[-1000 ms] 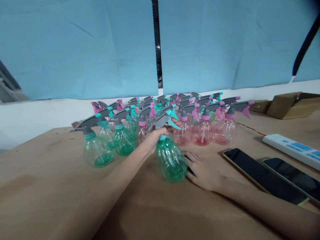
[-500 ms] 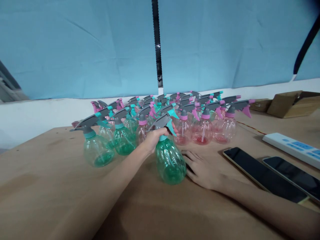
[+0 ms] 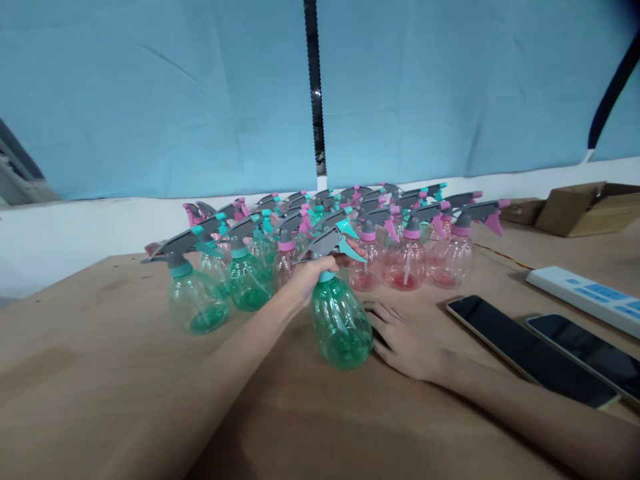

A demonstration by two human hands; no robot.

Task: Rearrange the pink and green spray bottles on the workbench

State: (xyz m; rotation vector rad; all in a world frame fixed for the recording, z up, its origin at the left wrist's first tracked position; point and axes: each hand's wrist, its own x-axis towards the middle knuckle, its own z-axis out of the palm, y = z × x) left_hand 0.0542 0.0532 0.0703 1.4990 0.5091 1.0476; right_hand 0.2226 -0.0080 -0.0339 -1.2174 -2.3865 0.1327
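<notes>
A green spray bottle [image 3: 343, 327] with a grey head and turquoise trigger stands slightly tilted at the middle of the table. My left hand [image 3: 314, 275] is closed around its neck, and some fingers show behind the trigger, which sticks outward. Low on the right, my right hand [image 3: 400, 337] rests on the table against the bottle's side, its fingers bent and their tips partly hidden behind the bottle. Just behind are a green bottle [image 3: 249, 280], a paler green bottle [image 3: 197, 303] and a pink bottle [image 3: 404, 263].
Several more green and pink spray bottles crowd the back of the table [image 3: 75, 373]. On the right lie two phones, one [image 3: 525, 347] nearer my hand, and a white power strip [image 3: 590, 297]. An open cardboard box [image 3: 570, 210] sits at the back right.
The turquoise trigger has swung outward from the bottle's neck, and the left fingers behind it have extended. The bottle and my right hand have stayed in place.
</notes>
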